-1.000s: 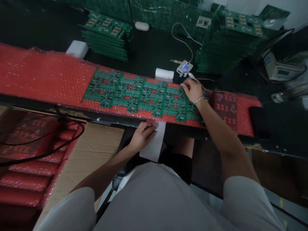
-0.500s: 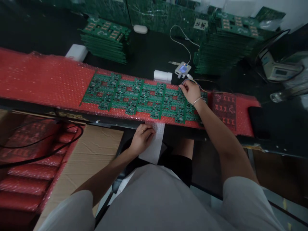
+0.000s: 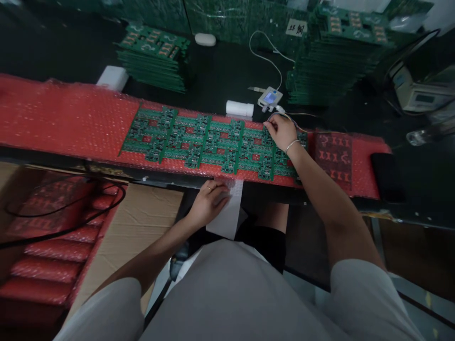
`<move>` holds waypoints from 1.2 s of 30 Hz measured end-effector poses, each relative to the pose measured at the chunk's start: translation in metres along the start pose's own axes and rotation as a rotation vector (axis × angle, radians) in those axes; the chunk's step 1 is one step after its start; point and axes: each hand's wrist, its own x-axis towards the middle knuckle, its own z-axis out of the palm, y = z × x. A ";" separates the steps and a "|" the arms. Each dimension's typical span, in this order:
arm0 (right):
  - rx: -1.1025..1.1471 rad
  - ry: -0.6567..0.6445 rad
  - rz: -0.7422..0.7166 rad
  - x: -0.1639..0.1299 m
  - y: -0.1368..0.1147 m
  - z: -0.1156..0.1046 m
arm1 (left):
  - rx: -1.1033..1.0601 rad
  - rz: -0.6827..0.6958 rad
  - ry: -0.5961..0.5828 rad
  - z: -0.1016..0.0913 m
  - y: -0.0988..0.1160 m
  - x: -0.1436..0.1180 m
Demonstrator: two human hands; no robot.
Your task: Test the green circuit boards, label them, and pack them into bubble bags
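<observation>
A row of green circuit boards (image 3: pixel 199 142) lies side by side on a long red bubble-wrap sheet (image 3: pixel 67 118) across the dark bench. My right hand (image 3: pixel 282 131) rests fingers down on the rightmost board, beside thin wires that run to a small grey device with a lit blue screen (image 3: pixel 270 98). My left hand (image 3: pixel 209 201) is below the bench edge, its fingers pinching a white strip of labels (image 3: pixel 231 213) that hangs over my lap.
Tall stacks of green boards stand at the back left (image 3: pixel 156 59) and back right (image 3: pixel 334 57). A white roll (image 3: pixel 240 108) lies behind the boards. A cardboard box with red-wrapped bundles (image 3: pixel 46 246) sits on the lower left. A black pad (image 3: pixel 386 176) lies far right.
The view has shifted slightly. My right hand has crept a little to the left on the rightmost board. My left hand stays on the label strip.
</observation>
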 end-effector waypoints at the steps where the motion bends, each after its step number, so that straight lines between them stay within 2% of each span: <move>1: 0.003 -0.001 0.002 0.000 -0.001 0.000 | 0.009 0.007 0.005 0.003 -0.002 -0.001; 7: 0.008 0.037 -0.002 -0.001 -0.005 -0.005 | 0.066 0.029 0.067 0.015 -0.007 -0.004; 13: -0.002 0.159 0.011 0.000 -0.006 -0.015 | 0.110 0.007 0.079 0.015 -0.004 -0.002; 18: 0.025 0.175 0.038 0.000 -0.005 -0.017 | 0.147 0.012 0.074 0.017 -0.004 -0.002; 21: 0.052 0.173 0.051 -0.001 -0.006 -0.016 | 0.167 0.000 0.067 0.011 0.005 -0.005; 23: 0.083 0.163 0.070 -0.002 -0.007 -0.015 | 0.153 -0.013 0.080 -0.001 0.016 0.000; 25: 0.138 0.142 0.105 -0.002 -0.008 -0.012 | 0.093 -0.025 0.084 -0.015 0.027 0.018; 28: 0.247 0.132 0.173 -0.002 -0.011 -0.008 | 0.000 0.002 0.043 -0.022 0.032 0.073; 31: 0.339 0.156 0.236 -0.002 -0.015 -0.007 | 0.006 0.056 -0.020 0.000 0.016 0.144; 33: 0.363 0.178 0.270 -0.002 -0.020 -0.009 | 0.044 0.007 -0.101 0.023 0.002 0.186; 36: 0.366 0.175 0.290 -0.001 -0.027 -0.013 | 0.117 -0.038 -0.210 0.050 -0.014 0.224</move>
